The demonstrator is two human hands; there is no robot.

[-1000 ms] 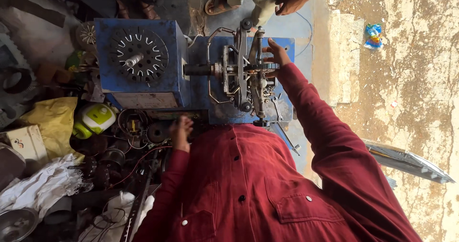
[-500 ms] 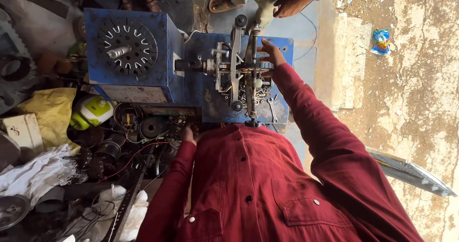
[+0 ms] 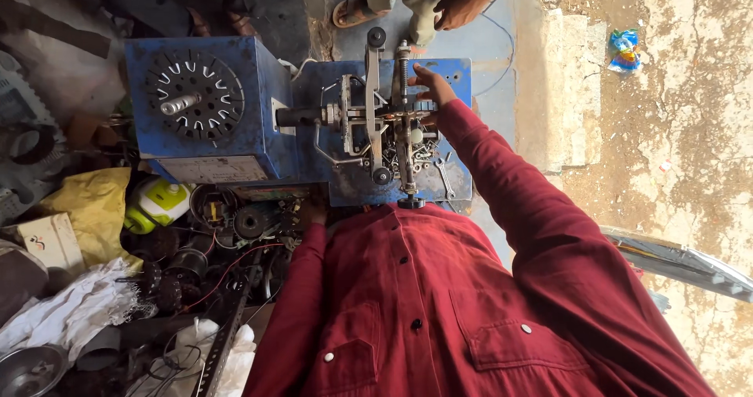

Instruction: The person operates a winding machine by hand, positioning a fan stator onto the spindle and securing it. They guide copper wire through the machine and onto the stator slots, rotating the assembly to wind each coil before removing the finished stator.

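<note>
Head view looks down a red shirt front at a blue winding machine (image 3: pixel 235 142) with a slotted round plate (image 3: pixel 192 99) on its face. Right hand (image 3: pixel 430 85) reaches out to the metal frame (image 3: pixel 384 118) on the machine's shaft — fingers spread loosely, tips touching it, closed on nothing. Left hand (image 3: pixel 312 211) sits low at the machine's edge, just beside loose motor parts (image 3: pixel 235 224); its grip cannot be told. Another person's hand (image 3: pixel 459 6) hangs beyond the machine.

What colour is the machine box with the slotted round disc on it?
Blue. The machine box carries a dark slotted disc, seen in the head view.
</note>
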